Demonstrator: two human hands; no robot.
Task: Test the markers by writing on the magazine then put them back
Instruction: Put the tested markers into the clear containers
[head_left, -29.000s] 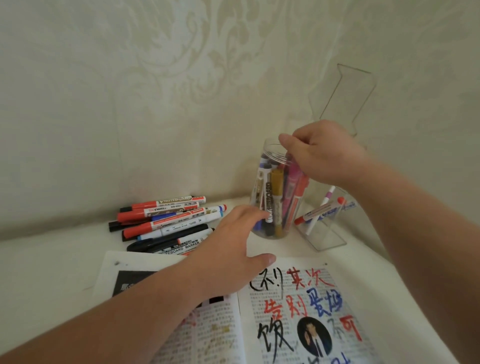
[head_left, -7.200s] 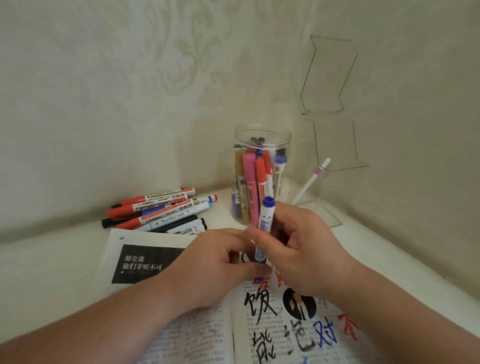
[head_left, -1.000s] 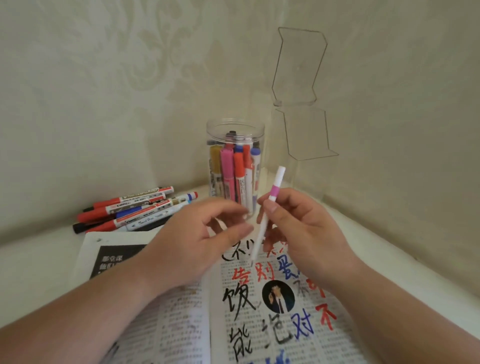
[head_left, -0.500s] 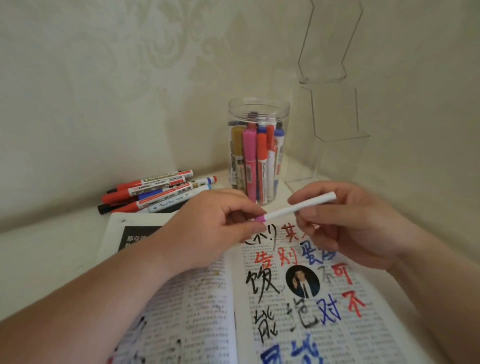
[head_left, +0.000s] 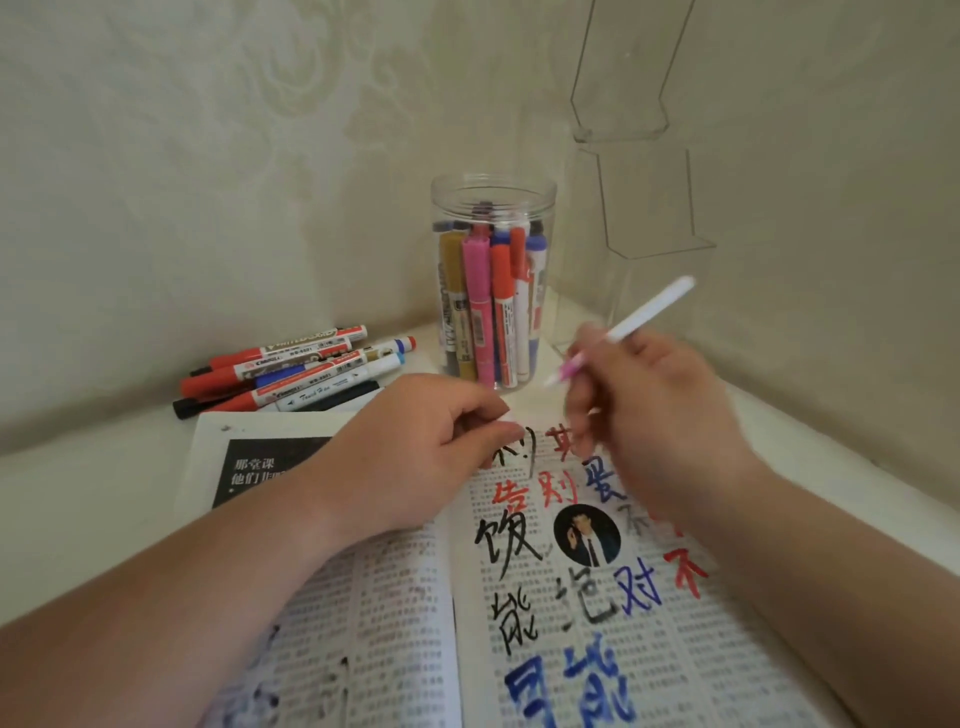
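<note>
Where the white pen (head_left: 649, 310) is: in the right hand (head_left: 660, 415), raised over the far edge of the magazine (head_left: 395, 597), just in front of the foot of the jar (head_left: 493, 192).
Pen's long axis: slanted, running from 8 o'clock to 2 o'clock. The end with the pink band points down toward 8 o'clock and the plain white end up toward 2 o'clock. It is blurred, so I cannot tell whether the tip is bare.
Right hand: fingers curled round the pen's lower part, near the pink band. The white barrel sticks out above the knuckles.
Left hand (head_left: 415, 457): over the magazine's middle fold, thumb and forefinger pinching a small white piece (head_left: 503, 419). Too little of it shows to name it.
Magazine: lying open and flat on the worktop (head_left: 78, 499). Its right page is covered in big handwritten characters in black, red and blue around a small round portrait.
Jar: clear, round, open at the top, upright at 12 o'clock from the magazine, packed with upright markers (head_left: 475, 301).
Loose markers (head_left: 301, 371): a heap lying flat at 10 o'clock from the magazine, close to the wall (head_left: 208, 156). They are mostly red, with blue and black among them, and their long axes are near level.
Acrylic stand (head_left: 649, 208): clear, in the corner at 1 o'clock, just right of the jar.
</note>
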